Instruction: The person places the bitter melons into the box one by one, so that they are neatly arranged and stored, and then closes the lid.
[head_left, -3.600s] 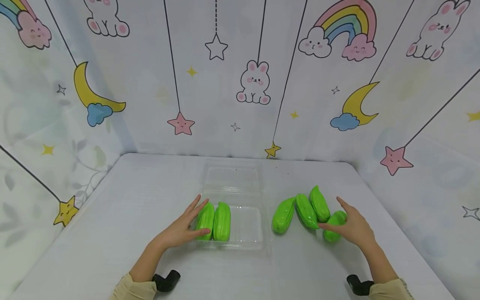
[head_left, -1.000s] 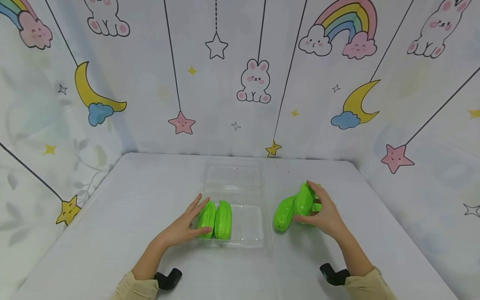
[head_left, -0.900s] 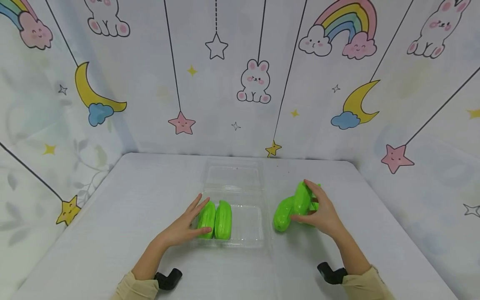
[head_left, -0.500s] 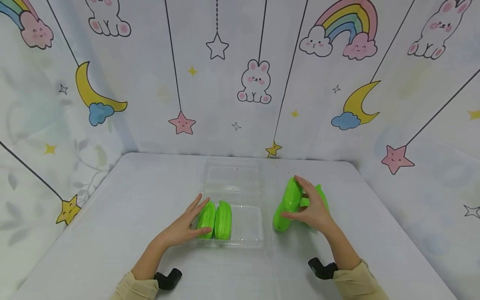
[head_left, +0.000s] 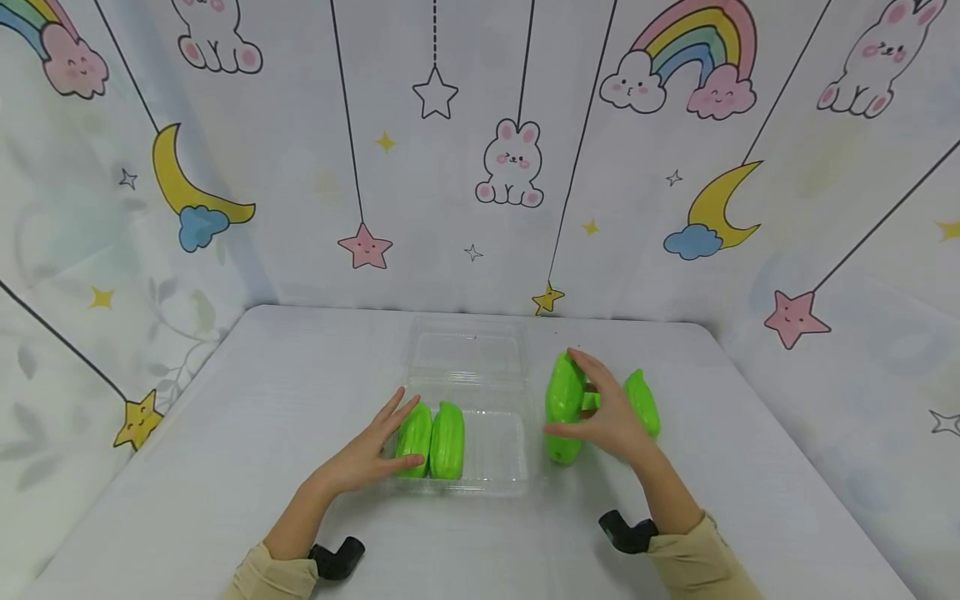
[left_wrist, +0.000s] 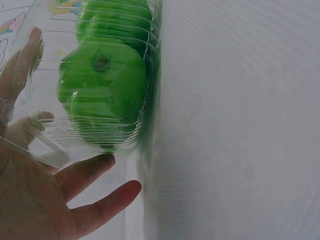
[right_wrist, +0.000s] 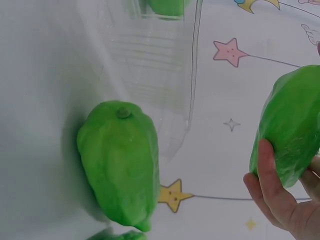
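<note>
A bright green gourd-shaped vegetable (head_left: 565,385) is pinched upright between the thumb and fingers of my right hand (head_left: 611,417). It is raised off the table, as the right wrist view shows, to the right of a clear plastic clamshell box (head_left: 495,454). Two like gourds (head_left: 447,442) lie side by side in the left part of the box. My left hand (head_left: 366,457) is at the box's left side, fingers spread and fairly straight, thumb over the front. In the left wrist view, its fingers (left_wrist: 105,205) lie against or beside the clear wall.
Below the held gourd, another gourd (right_wrist: 122,165) lies on the table, right of the box. One more gourd (head_left: 642,404) lies further right, and another is mostly hidden behind my right hand. The box's clear lid (head_left: 467,350) lies folded back. A patterned cloth stands behind.
My right hand has taken hold of the gourd that lay furthest right, lifted it and carried it left over the others towards the box. The left hand and the box have stayed put.
</note>
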